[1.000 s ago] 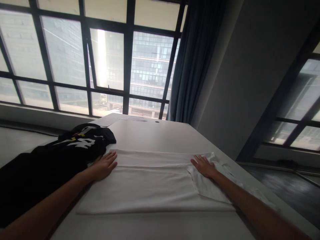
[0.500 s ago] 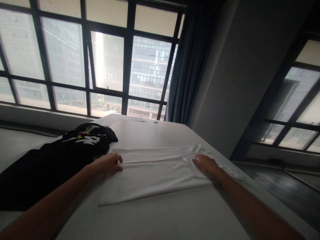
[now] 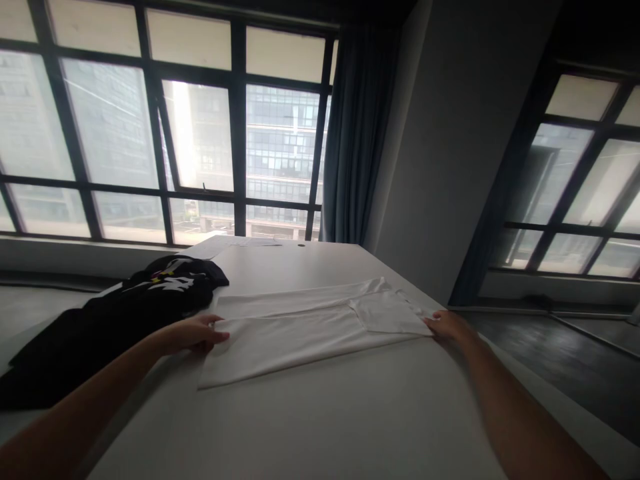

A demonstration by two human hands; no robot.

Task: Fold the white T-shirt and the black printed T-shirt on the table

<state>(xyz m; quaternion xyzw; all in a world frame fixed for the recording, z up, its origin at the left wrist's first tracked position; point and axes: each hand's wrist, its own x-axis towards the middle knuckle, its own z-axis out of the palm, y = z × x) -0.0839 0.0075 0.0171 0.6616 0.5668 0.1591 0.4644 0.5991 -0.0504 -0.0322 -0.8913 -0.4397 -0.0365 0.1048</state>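
Note:
A white T-shirt (image 3: 295, 337) lies folded lengthwise on the white table (image 3: 300, 427), with a sleeve laid flat toward its right end. At the left end, my left hand (image 3: 203, 333) pinches the edge of the cloth between thumb and fingers. My right hand (image 3: 445, 327) is closed on the shirt's right end, near the sleeve's corner. The fingertips of that hand are partly hidden. Slight creases run along the upper layer of the shirt.
A black garment (image 3: 100, 333) with a white and yellow print lies in a heap on the left. Sheets of paper (image 3: 215, 247) rest at the table's far end. Behind stand windows (image 3: 200, 140), a blue curtain (image 3: 350, 147) and a grey pillar (image 3: 415, 147).
My right hand has moved from on top of the sleeve outward to the shirt's right end and closed on it. My left hand stays at the left edge. The view has shifted slightly right.

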